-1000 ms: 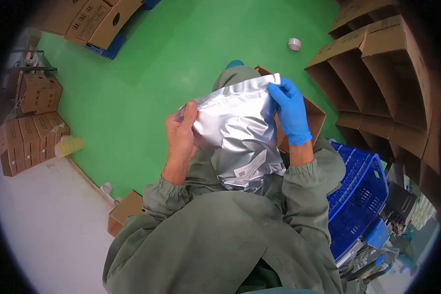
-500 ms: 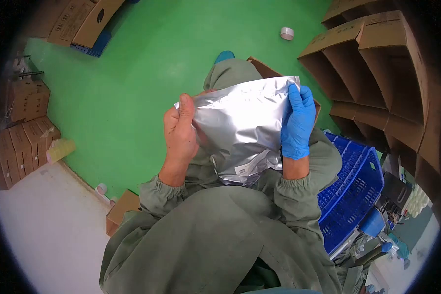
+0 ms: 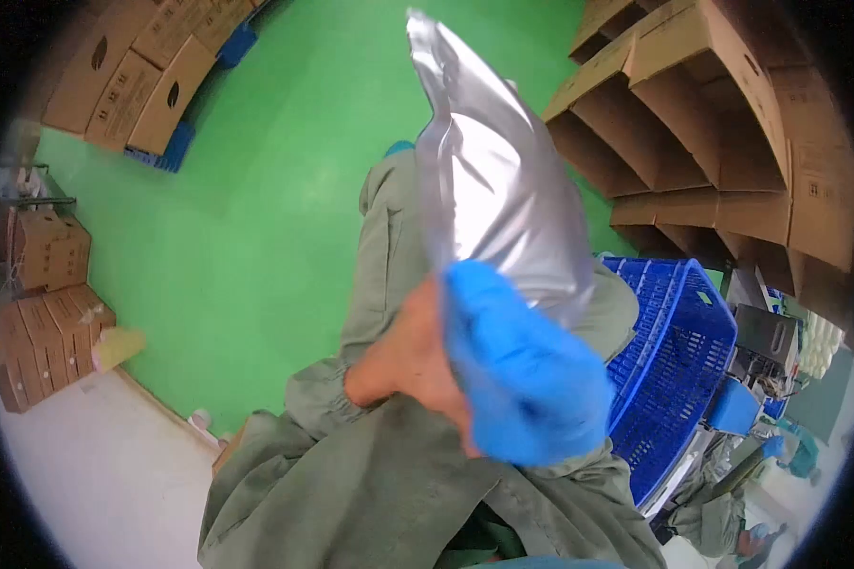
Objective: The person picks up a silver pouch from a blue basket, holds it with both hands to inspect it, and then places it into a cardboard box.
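One silver foil pouch (image 3: pixel 498 180) is in view. Two hands show: one in a blue glove (image 3: pixel 522 365), one bare (image 3: pixel 413 356). One blue plastic crate (image 3: pixel 678 351) stands at the right edge of the green floor (image 3: pixel 256 209). Stacked cardboard boxes show in three groups: top left (image 3: pixel 142 71), left edge (image 3: pixel 43 303), and open ones top right (image 3: pixel 702 123).

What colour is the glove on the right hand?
Blue; the right hand grips the silver pouch, clearest in the head view.

Warehouse packing floor: green floor (image 3: pixel 256 218), stacked cardboard boxes (image 3: pixel 721 123), blue crate (image 3: pixel 678 351).
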